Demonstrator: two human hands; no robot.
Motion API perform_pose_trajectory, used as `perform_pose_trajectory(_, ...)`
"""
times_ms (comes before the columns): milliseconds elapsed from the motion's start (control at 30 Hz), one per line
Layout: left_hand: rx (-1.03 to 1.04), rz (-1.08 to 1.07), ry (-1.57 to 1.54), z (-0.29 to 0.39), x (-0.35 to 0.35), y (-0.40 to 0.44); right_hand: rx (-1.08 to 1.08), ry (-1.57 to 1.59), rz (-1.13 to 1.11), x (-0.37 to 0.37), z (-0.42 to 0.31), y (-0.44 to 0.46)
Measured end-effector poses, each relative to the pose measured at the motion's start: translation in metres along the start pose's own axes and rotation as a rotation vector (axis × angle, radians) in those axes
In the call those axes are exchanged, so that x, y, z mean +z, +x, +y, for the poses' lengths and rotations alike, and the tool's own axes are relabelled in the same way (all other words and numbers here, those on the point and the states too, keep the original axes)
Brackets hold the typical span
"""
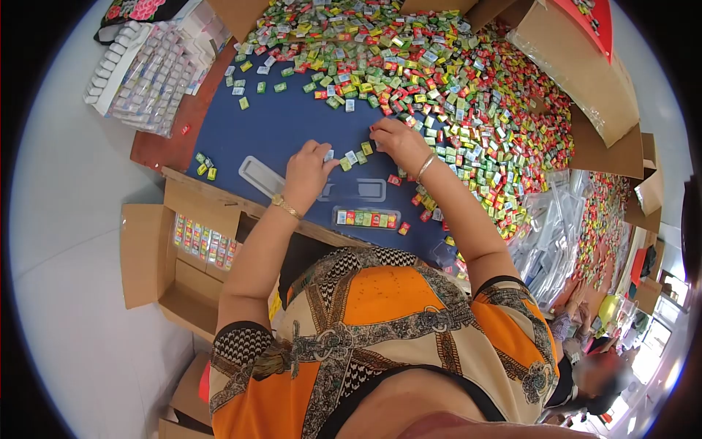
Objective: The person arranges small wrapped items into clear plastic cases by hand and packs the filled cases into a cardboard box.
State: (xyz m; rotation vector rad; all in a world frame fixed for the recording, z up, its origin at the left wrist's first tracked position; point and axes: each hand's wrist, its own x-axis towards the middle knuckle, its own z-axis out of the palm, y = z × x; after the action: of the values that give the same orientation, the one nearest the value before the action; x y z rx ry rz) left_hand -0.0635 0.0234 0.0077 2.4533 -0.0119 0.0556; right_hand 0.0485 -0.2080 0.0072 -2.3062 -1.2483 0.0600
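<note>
The blue tabletop [241, 132] carries a row of small packets [352, 157] between the left hand [307, 174], fingers nearly closed, hold unclear, and the right hand [402, 146], pinching a red packet [373, 129]. An open carton [142, 252] adjoins the table edge.

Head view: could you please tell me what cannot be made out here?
All in head view:
- Print on small coloured packets: too small.
- Palm of the right hand: hidden by its back.
- Black cloth with pink flowers: cut off by top edge.
- Co-worker's head: blurred.
</note>
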Motion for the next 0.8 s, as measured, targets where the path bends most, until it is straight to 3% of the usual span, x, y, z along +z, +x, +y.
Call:
perform_pose_trajectory(100, -0.077, -0.049, 0.126, 0.01, 0.003, -0.005, 0.034, 0.025, -0.032, 0.0, -0.002, -0.001)
perform_pose_trajectory(233, 0.01, 0.032, 0.208, 0.017, -0.002, -0.011, 0.051, 0.022, 0.002, 0.002, -0.011, -0.005)
perform_pose_trajectory(500, 0.174, 0.007, 0.18, 0.016, 0.01, -0.001, 0.042, -0.031, -0.033, 0.013, -0.015, -0.006)
perform_pose_trajectory(800, 0.127, 0.083, 0.137, 0.033, 0.019, 0.003, 0.148, -0.036, 0.027, 0.016, -0.028, -0.011)
